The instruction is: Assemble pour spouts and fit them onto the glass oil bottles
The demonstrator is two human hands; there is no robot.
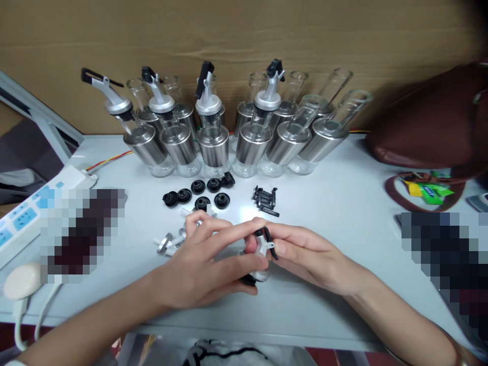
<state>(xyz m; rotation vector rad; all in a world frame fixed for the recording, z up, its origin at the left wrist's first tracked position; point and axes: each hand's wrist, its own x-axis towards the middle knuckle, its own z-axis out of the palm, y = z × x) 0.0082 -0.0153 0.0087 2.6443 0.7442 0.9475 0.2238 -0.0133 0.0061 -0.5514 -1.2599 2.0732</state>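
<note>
Near the front of the table, my left hand (208,259) grips a silver pourer spout (263,246) with a black stopper at its lower end. My right hand (312,251) pinches a curved black lever (271,244) against the spout's side prongs. Whether the lever is clipped on, I cannot tell. Partly behind my left hand lie more silver spouts (168,244). Beyond them are several black ribbed stoppers (198,187). A small pile of black levers (266,198) sits beyond my hands, to the right of the stoppers.
Glass bottles with steel sleeves (213,147) stand in rows at the back, several of them fitted with pourers. A white power strip (23,218) and a blurred-out object are on the left. At right are a brown bag (430,122), small wrapped packets (430,192) and another blurred-out object.
</note>
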